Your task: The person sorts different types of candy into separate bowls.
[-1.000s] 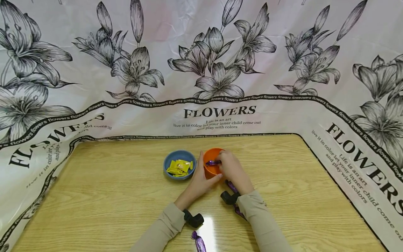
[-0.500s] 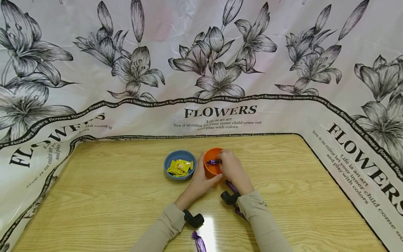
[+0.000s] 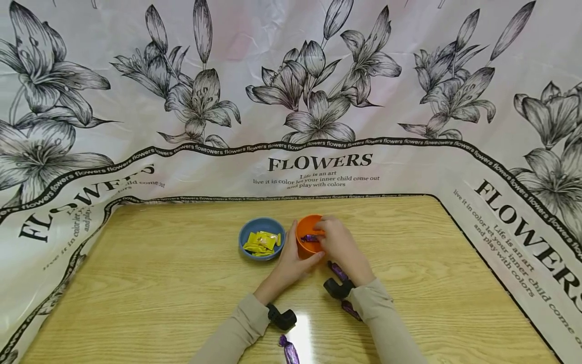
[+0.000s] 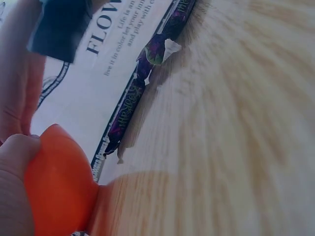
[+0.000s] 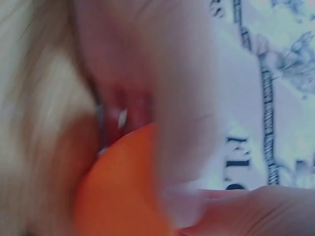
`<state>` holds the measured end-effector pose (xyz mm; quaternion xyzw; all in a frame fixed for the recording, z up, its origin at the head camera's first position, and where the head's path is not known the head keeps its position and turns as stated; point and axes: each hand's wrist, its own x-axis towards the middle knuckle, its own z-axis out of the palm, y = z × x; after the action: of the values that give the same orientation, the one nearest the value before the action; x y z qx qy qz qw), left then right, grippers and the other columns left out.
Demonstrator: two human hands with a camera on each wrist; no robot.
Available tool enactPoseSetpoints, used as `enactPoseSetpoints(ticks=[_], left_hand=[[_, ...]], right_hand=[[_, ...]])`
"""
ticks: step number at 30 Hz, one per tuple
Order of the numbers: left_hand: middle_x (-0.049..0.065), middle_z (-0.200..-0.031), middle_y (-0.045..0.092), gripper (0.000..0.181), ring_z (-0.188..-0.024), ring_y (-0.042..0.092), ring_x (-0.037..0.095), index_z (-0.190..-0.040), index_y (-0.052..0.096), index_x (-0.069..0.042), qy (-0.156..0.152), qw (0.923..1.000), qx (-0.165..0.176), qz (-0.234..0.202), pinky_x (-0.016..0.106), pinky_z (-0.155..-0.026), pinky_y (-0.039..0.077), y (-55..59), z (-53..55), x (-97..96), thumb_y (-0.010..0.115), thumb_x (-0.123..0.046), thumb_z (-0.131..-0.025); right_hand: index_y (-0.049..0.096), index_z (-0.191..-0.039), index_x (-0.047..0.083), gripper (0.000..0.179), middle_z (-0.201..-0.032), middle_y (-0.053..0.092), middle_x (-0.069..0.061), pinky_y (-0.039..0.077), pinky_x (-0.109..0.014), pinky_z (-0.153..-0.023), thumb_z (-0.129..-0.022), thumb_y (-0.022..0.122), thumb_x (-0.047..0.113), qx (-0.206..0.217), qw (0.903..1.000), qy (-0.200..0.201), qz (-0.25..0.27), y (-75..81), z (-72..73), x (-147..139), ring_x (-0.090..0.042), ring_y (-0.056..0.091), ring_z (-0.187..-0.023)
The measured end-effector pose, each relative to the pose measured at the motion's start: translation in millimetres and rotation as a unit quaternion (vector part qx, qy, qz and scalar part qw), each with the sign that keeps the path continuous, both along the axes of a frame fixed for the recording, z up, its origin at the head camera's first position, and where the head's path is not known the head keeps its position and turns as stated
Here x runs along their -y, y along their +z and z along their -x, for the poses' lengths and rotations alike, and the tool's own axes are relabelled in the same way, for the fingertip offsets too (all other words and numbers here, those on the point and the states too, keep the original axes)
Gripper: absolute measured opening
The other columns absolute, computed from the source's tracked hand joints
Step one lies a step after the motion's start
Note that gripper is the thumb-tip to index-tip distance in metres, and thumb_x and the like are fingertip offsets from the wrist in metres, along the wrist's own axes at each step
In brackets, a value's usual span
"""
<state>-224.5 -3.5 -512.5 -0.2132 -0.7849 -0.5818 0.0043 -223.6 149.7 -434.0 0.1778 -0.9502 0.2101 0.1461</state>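
My left hand [image 3: 291,260] holds the small orange bowl [image 3: 305,222], thumb at the near side and fingers along the left. Over the bowl's right side is my right hand [image 3: 342,247], its finger and thumb parted with orange showing between them. A purple wrapped candy [image 3: 310,238] lies inside the bowl, right by those fingertips. In the left wrist view the thumb presses on the orange bowl [image 4: 64,182]. The right wrist view is blurred; a straight finger [image 5: 184,123] overlaps the bowl [image 5: 118,191] there.
Left of the orange bowl stands a blue bowl [image 3: 243,233] with several yellow packets [image 3: 262,242]. Purple candies lie under the right wrist, one farther [image 3: 338,271] and one nearer [image 3: 351,309]. Another purple candy [image 3: 289,350] lies at the front. A flowered sheet [image 3: 218,174] borders the table.
The finger and thumb of my right hand have parted at the purple candy inside the orange bowl. My left hand keeps its hold on the bowl. The view has shifted slightly.
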Motion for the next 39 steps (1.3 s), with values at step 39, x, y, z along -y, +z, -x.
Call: enactPoseSetpoints(ticks=[39], left_hand=[[0.016, -0.161, 0.016, 0.107, -0.148, 0.018, 0.031, -0.16, 0.006, -0.008, 0.002, 0.9999, 0.004, 0.011, 0.054, -0.118, 0.023, -0.4, -1.2, 0.0, 0.075, -0.044, -0.087]], right_hand=[[0.074, -0.09, 0.023, 0.011, -0.096, 0.057, 0.014, 0.037, -0.002, -0.083, -0.087, 0.077, 0.013, 0.0, 0.884, 0.454, -0.11, -0.7, -133.6, 50, 0.005, 0.047, -0.089]])
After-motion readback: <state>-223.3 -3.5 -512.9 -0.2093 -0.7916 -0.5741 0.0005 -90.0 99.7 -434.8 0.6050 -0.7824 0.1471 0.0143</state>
